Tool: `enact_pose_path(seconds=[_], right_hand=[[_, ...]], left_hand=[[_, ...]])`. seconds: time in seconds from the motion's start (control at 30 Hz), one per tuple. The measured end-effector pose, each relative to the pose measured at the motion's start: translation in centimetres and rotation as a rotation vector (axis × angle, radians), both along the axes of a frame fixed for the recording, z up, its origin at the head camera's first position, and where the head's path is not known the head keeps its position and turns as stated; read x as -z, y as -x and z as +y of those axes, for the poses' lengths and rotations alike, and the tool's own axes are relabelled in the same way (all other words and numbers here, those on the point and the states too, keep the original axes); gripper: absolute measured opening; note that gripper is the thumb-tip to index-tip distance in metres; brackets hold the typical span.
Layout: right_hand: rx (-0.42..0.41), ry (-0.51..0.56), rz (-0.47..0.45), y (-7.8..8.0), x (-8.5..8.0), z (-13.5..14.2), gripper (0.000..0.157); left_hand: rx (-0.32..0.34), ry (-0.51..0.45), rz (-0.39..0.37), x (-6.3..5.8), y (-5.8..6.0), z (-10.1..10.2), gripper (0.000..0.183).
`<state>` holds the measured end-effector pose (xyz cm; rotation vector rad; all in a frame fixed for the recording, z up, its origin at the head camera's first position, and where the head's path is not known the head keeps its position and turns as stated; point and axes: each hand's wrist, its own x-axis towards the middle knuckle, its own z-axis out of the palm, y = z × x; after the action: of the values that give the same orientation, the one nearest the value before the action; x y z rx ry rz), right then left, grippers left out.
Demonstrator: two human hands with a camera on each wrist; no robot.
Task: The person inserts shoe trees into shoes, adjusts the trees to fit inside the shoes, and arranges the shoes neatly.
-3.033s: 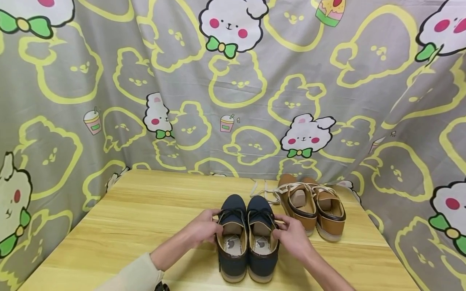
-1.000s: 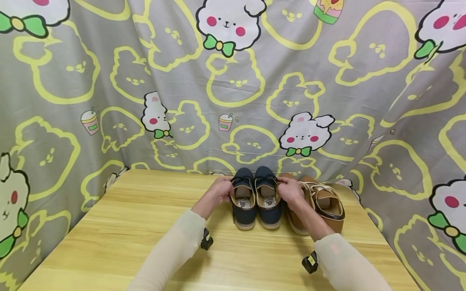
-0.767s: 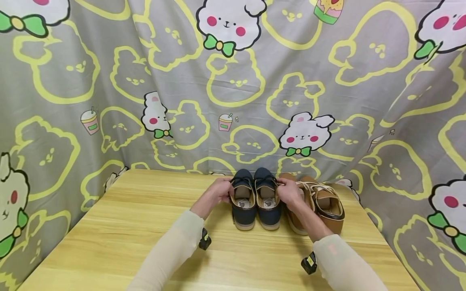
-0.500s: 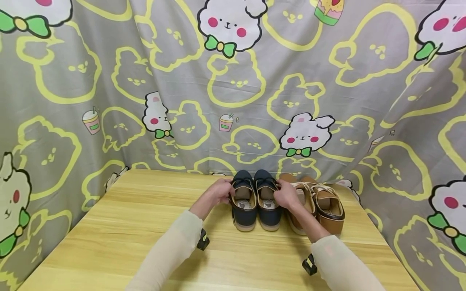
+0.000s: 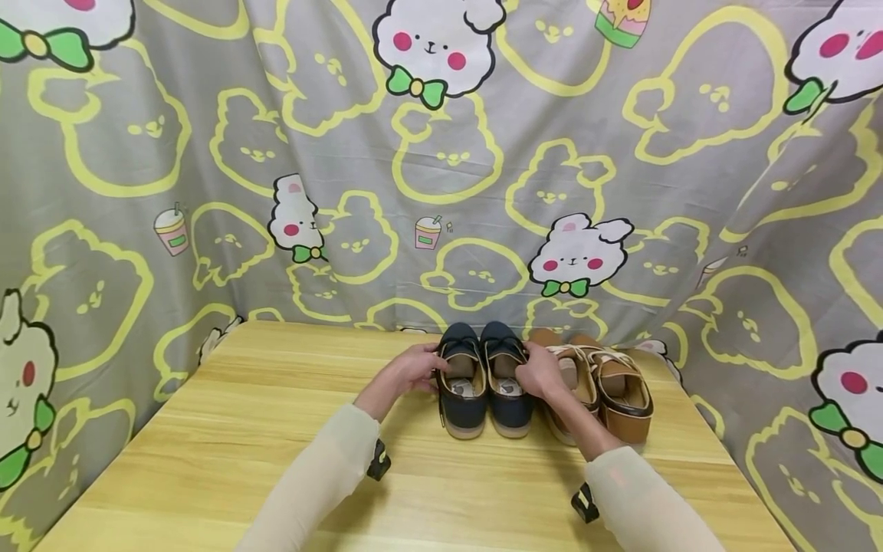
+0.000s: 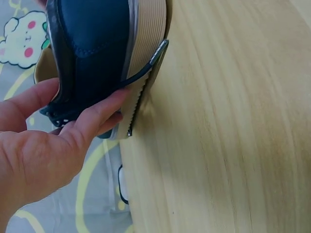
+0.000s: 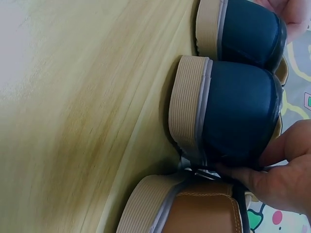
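Two navy lace-up shoes stand side by side at the table's back edge, toes to the curtain. My left hand (image 5: 414, 366) holds the left navy shoe (image 5: 464, 410) by its outer side, thumb over the collar and fingers along the outside. A dark lace end hangs beside its sole (image 6: 148, 39) in the left wrist view. On the right navy shoe (image 5: 511, 410), my right hand (image 5: 543, 372) pinches the outer collar, thumb inside. In the right wrist view, its fingers sit between that shoe and a brown shoe (image 7: 201, 211).
A pair of brown shoes (image 5: 626, 422) with pale laces stands close on the right, partly behind my right arm. The wooden table (image 5: 241, 414) meets a patterned grey curtain (image 5: 455, 115) at the back and sides. Black wrist devices (image 5: 585, 504) hang below both sleeves.
Over three seconds the navy shoes have moved away from me and slightly right, beside the brown pair. In the last second they have hardly moved; the hands have shifted slightly on them.
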<state>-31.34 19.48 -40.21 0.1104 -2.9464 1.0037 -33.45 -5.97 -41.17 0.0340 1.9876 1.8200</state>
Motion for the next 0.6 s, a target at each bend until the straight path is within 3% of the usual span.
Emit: enact_pose_path(seconds=[0.37, 0.6], right_hand=[[-0.001, -0.083, 0.055, -0.3, 1.0, -0.3, 0.069], [-0.003, -0.145, 0.056, -0.9, 0.5, -0.3, 0.07]], left_hand=[[-0.017, -0.006, 0.01, 0.1, -1.0, -0.1, 0.067], [0.024, 0.095, 0.031, -0.7, -2.2, -0.7, 0.055]])
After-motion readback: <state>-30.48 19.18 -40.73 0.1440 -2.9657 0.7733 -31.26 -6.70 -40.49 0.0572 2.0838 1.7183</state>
